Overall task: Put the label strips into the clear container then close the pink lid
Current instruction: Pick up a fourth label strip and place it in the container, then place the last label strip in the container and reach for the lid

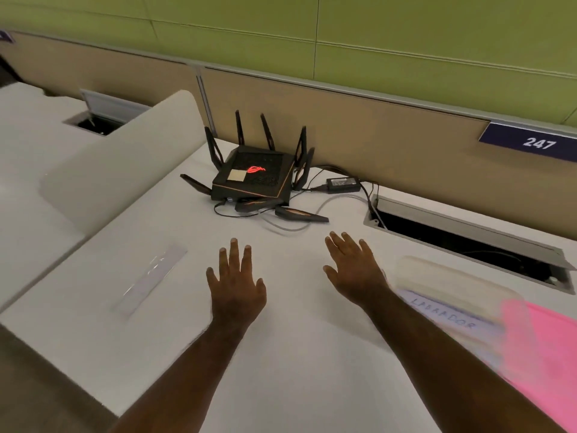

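Both hands flat and empty over the desk.
Left hand (236,284) and right hand (354,270) spread wide; one label strip (152,279) lies left, another seemingly inside the blurred clear container (452,295) beside the pink lid (543,345).

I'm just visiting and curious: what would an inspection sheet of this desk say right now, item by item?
Surface: white desk, two open cable hatches, one at right.
Job's things: label strip lies left of the hands; clear container at right holds a strip reading LABRADOR; pink lid open.
Clutter: black router with antennas, power adapter.
Hands: left hand and right hand open, empty, fingers spread.
Cables: several run from the router toward the right hatch.
Surroundings: tan partition, green wall, sign 247.
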Demonstrator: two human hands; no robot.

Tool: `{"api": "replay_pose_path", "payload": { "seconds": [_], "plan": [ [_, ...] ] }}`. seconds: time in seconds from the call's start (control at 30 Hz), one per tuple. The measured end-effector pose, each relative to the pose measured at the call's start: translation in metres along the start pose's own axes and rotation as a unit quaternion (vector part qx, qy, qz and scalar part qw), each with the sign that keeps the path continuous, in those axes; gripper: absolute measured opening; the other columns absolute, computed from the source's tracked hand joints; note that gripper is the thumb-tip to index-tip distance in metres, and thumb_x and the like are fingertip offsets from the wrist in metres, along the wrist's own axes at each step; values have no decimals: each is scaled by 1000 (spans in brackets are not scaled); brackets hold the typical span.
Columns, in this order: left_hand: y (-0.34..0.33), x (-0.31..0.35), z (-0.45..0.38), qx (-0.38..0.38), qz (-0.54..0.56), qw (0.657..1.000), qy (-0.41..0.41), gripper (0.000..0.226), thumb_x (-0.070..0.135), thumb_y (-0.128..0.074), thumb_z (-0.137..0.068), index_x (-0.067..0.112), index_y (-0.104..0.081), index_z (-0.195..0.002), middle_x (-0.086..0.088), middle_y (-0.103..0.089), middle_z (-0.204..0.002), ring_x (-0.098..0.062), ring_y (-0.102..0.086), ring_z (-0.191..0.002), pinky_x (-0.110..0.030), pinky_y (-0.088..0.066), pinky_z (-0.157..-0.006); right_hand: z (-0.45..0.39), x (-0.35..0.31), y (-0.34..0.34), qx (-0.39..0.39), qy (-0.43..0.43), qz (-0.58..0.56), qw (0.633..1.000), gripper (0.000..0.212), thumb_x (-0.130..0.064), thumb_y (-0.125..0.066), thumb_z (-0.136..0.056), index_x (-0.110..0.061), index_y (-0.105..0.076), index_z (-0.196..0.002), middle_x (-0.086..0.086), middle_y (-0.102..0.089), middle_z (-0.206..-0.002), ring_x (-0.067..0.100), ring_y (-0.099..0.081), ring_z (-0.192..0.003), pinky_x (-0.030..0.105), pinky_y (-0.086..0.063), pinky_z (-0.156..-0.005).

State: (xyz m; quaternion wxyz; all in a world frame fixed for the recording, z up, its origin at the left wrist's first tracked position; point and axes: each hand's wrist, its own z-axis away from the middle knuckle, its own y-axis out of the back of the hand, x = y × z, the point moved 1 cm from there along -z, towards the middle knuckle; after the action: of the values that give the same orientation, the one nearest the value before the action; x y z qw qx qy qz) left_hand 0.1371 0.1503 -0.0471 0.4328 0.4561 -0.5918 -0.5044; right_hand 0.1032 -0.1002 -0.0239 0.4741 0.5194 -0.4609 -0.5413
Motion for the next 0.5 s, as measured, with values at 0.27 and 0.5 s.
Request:
{"api": "replay_pose_path", "payload": {
  "seconds": [0.27,0.5],
  "plan": [
    [-17,-115,27,-20,-15,992,120,82,52,-34,-81,7,-26,-150,-21,-15,-159,-43,-17,-145,-74,-15,-105,-45,-119,-59,-66,121,13,990,75,-48,-34,-97,-17,5,-153,2,9,-163,21,11,-149,47,7,-118],
    [-22,-191,34,-56,-41,982,175,85,51,-50,-83,5,-25,-150,-21,-15,-159,-44,-18,-144,-76,-14,-103,-77,-213,-88,-99,198,1,975,76,-49,-33,-96,-17,6,-153,1,10,-163,19,11,-149,48,8,-118]
  ]
}}
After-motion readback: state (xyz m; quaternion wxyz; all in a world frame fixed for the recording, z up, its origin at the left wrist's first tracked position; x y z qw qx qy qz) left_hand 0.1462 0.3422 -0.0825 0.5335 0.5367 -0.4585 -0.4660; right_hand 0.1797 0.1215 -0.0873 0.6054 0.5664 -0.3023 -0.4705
